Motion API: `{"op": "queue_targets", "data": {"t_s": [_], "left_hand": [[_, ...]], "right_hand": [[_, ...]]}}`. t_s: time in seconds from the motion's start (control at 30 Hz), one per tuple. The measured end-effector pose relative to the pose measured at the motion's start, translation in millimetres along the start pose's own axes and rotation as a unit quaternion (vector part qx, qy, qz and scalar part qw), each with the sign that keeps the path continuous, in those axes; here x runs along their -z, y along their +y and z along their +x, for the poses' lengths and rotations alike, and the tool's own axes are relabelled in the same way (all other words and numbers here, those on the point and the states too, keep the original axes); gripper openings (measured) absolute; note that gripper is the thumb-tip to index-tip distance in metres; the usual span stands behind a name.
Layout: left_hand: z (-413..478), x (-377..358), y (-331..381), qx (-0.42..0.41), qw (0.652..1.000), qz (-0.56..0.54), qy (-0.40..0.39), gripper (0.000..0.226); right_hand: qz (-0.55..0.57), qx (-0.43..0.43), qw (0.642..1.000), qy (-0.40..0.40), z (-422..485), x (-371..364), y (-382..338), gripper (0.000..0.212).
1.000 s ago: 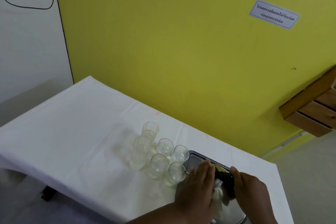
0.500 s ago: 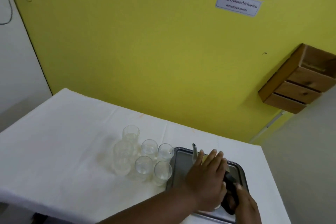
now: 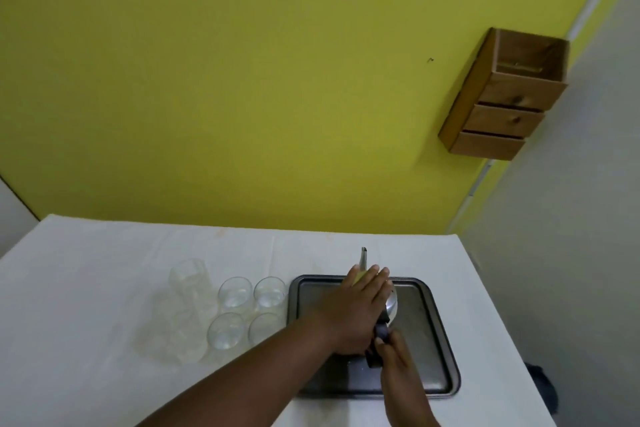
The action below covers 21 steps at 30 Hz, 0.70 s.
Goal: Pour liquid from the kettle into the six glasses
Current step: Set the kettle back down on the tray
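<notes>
A metal kettle (image 3: 390,305) stands on a dark tray (image 3: 433,329), its thin spout (image 3: 363,257) pointing away from me. My left hand (image 3: 356,312) lies flat over the kettle's top and hides most of it. My right hand (image 3: 394,357) grips the kettle's black handle (image 3: 375,357) at the near side. Several clear glasses (image 3: 235,295) stand in a cluster on the white tablecloth just left of the tray; liquid shows in the bottoms of some.
The white-covered table (image 3: 104,288) butts against a yellow wall (image 3: 207,97). A wooden drawer box (image 3: 502,104) hangs on the wall at the right. The table's right edge drops to a grey floor (image 3: 571,253).
The camera has swung right and the view has levelled. The kettle has come upright on the tray, spout now pointing away. Both hands stay on it.
</notes>
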<state>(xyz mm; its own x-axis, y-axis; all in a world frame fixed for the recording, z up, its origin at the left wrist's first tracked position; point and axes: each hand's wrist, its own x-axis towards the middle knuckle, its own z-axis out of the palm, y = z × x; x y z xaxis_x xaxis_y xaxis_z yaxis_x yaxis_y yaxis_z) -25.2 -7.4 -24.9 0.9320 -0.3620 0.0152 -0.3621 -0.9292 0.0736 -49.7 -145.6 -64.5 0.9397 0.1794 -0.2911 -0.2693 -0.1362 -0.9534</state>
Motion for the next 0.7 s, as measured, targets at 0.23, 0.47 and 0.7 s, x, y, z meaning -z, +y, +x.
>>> {"op": "queue_targets", "data": {"t_s": [0.23, 0.47, 0.7], "left_hand": [[10.1, -13.2, 0.3, -0.013, 1.000, 0.002, -0.018, 0.085], [12.8, -23.3, 3.6, -0.034, 0.999, -0.002, -0.012, 0.086], [10.3, -24.0, 3.1, -0.031, 0.999, 0.001, -0.022, 0.084]], "right_hand": [[0.038, -0.014, 0.999, -0.005, 10.8, 4.6, 15.3, 0.014], [0.036, -0.003, 0.999, -0.016, 10.9, 11.7, 19.0, 0.012], [-0.115, 0.023, 0.993, -0.017, 12.2, 22.0, 24.6, 0.020]]}}
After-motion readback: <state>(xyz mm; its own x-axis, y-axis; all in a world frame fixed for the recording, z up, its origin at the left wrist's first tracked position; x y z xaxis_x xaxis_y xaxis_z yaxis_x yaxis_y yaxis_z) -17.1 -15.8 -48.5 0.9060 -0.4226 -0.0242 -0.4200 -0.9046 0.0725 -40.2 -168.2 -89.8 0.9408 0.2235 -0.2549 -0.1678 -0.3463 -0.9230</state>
